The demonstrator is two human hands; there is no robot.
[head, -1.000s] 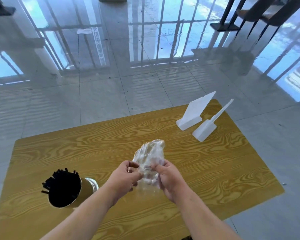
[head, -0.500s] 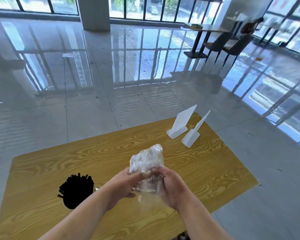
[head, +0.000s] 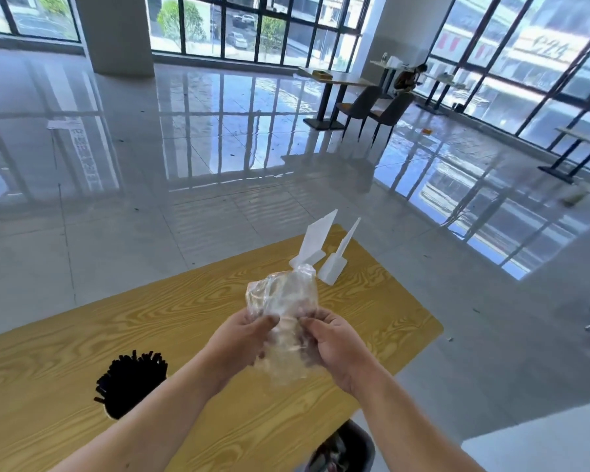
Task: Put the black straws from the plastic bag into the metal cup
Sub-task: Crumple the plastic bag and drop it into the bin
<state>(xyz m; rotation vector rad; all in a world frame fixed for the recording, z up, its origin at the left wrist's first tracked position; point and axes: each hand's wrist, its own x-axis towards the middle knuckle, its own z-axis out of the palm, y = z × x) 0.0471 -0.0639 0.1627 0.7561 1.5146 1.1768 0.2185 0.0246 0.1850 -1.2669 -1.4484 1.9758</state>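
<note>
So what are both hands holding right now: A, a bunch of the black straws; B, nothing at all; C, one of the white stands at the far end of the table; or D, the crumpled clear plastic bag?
D: the left hand and the right hand both pinch the plastic bag between them above the table, while the black straws stand apart at the near left.

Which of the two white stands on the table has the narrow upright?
The right-hand stand: its upright is a thin strip, while the left-hand stand beside it carries a broad panel.
</note>
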